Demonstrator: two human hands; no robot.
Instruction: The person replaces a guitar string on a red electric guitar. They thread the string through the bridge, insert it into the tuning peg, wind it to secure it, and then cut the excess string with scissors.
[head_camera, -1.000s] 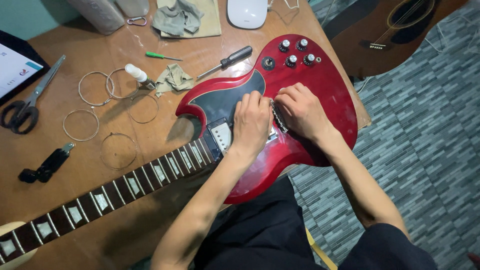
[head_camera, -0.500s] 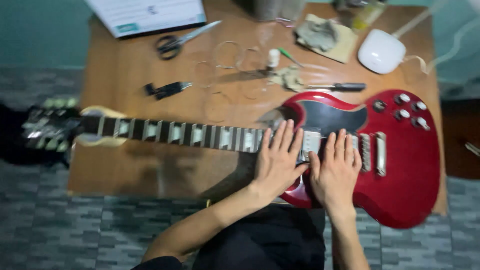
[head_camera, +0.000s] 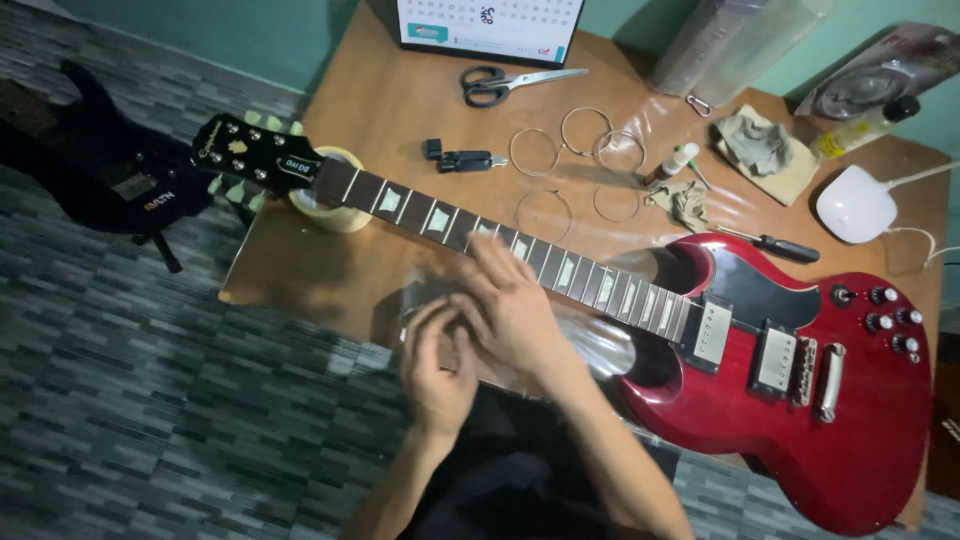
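Closest to the person, the left hand (head_camera: 440, 365) is at the table's near edge (head_camera: 300, 290). Its fingers are curled, but it is blurry, so one cannot tell if it holds anything. The right hand (head_camera: 515, 310) lies just past it, open and holding nothing, with its fingertips touching the guitar neck (head_camera: 590, 283).

The red electric guitar (head_camera: 800, 440) lies flat across the table with no strings on it. Its neck rests on a roll of tape (head_camera: 335, 215).

It looks like the hands are busy at the middle of the neck. Work there calls for a soft touch, so the neck stays on the roll.

Farther back lie coiled strings (head_camera: 535, 152), a black string winder (head_camera: 465, 158), a screwdriver (head_camera: 772, 243) and scissors (head_camera: 500, 82).
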